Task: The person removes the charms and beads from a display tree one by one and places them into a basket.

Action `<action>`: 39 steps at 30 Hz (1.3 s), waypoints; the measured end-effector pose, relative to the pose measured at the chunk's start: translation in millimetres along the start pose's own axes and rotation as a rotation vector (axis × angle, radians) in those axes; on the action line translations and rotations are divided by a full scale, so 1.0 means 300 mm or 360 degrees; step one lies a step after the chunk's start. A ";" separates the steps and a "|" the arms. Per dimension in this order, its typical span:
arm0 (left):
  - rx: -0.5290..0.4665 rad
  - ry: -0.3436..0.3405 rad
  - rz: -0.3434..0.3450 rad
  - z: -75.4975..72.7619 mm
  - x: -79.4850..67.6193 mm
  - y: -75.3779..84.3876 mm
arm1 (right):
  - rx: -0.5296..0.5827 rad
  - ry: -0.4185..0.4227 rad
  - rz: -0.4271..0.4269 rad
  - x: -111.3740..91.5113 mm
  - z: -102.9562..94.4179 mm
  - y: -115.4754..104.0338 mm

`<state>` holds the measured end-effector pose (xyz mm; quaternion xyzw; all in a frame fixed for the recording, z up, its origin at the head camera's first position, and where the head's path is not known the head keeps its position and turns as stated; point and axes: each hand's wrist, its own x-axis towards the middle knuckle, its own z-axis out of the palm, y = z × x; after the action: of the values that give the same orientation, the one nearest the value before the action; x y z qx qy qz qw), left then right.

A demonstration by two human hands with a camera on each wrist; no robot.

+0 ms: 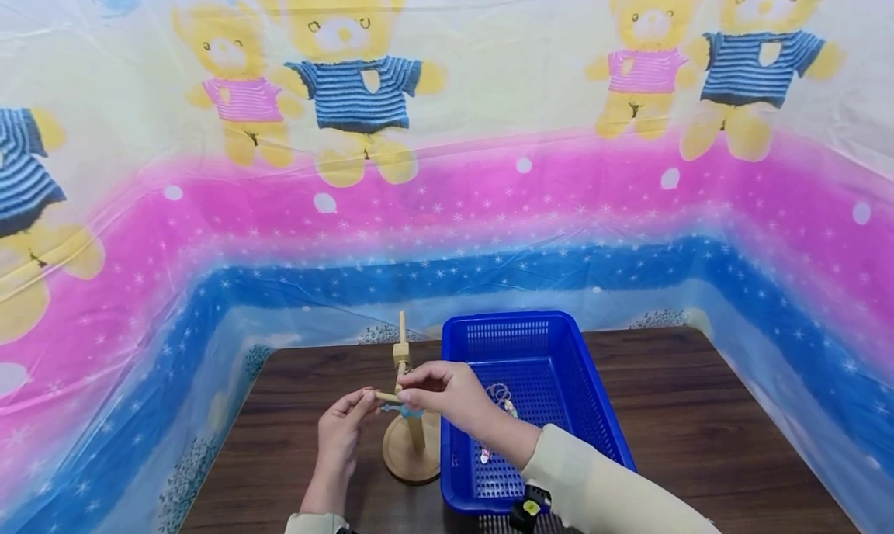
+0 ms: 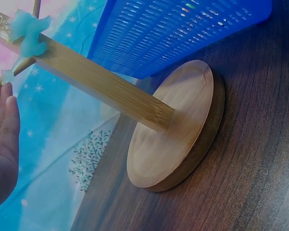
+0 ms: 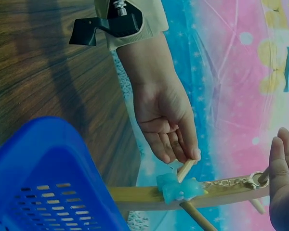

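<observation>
A wooden peg stand (image 1: 417, 435) with a round base (image 2: 183, 134) stands left of the blue basket. My left hand (image 1: 340, 429) pinches the end of a side peg (image 3: 185, 169) between thumb and fingertips. Against the post lies a translucent teal keychain charm (image 3: 178, 187), its chain running up to a metal ring (image 3: 258, 179) around another peg. A small pale star piece (image 2: 7, 76) shows by the left fingertips. Close to the upper peg and ring is my right hand (image 1: 454, 394), thumb and index finger apart; its fingers look fairly straight in the right wrist view.
Right of the stand sits a blue perforated basket (image 1: 608, 433). Inside it lie a beaded loop (image 1: 500, 395) and a small pink-and-white charm (image 1: 485, 455). The dark wooden table (image 1: 705, 410) is backed by a bear-printed cloth (image 1: 489, 262).
</observation>
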<state>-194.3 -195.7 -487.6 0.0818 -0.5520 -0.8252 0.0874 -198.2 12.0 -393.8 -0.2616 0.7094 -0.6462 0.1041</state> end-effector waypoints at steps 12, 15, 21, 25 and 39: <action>0.0026 0.0008 0.0010 -0.008 0.004 -0.005 | -0.0099 0.0005 0.0028 0.017 -0.042 -0.029; 0.0033 -0.0005 0.0010 -0.008 0.005 -0.004 | -0.0120 0.0024 0.0062 0.026 -0.053 -0.032; 0.0036 -0.0019 0.0013 -0.006 0.007 -0.003 | -0.0160 0.0050 0.0151 0.049 -0.063 -0.014; 0.0021 -0.0008 -0.0004 -0.007 0.007 -0.006 | -0.0251 0.0093 0.0167 0.065 -0.060 0.006; 0.0033 -0.0010 0.0008 -0.012 0.008 -0.013 | -0.0259 0.0160 0.0182 0.094 -0.055 0.073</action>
<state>-196.1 -198.0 -492.8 0.0787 -0.5609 -0.8195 0.0870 -235.2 12.4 -407.3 -0.1954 0.7777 -0.5916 0.0835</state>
